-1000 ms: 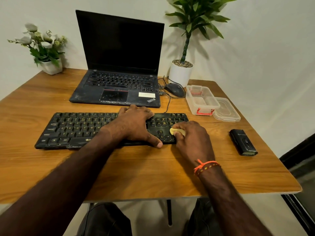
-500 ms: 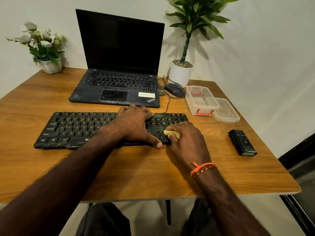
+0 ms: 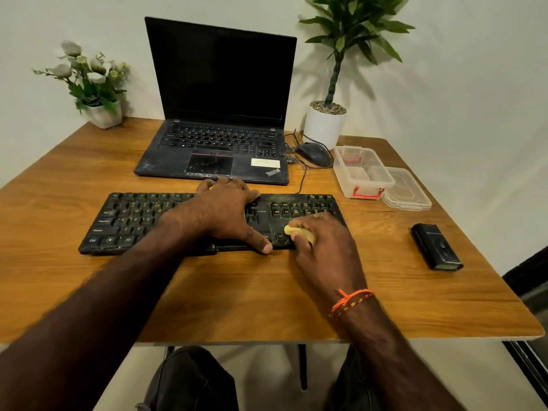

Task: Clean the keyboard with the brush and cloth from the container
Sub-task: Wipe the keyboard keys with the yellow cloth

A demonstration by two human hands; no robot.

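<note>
Head view, left to right. I am looking at the keyboard (image 3: 213, 222) lying across the middle of the desk (image 3: 267, 292), in front of the laptop (image 3: 219, 114). The left hand (image 3: 228, 212) is lying flat over the middle keys, fingers reaching past the far edge and thumb pressing at the near edge; its grip is released and it is holding nothing that I can make out, apparently bracing the board. The right hand (image 3: 323, 244) is working over the keys at the near right of the board, its grip pinching a small yellow item (image 3: 299, 232), which I am taking to be the cloth, pressed against the keys. Further right, the container (image 3: 363, 172) is standing open, with its lid (image 3: 407, 192) beside it, touching. I cannot pick out the brush for certain. Judging progress: the tools are already out of the container and wiping is under way; the keys are still showing dust, so most of the cleaning seems to be remaining.
</note>
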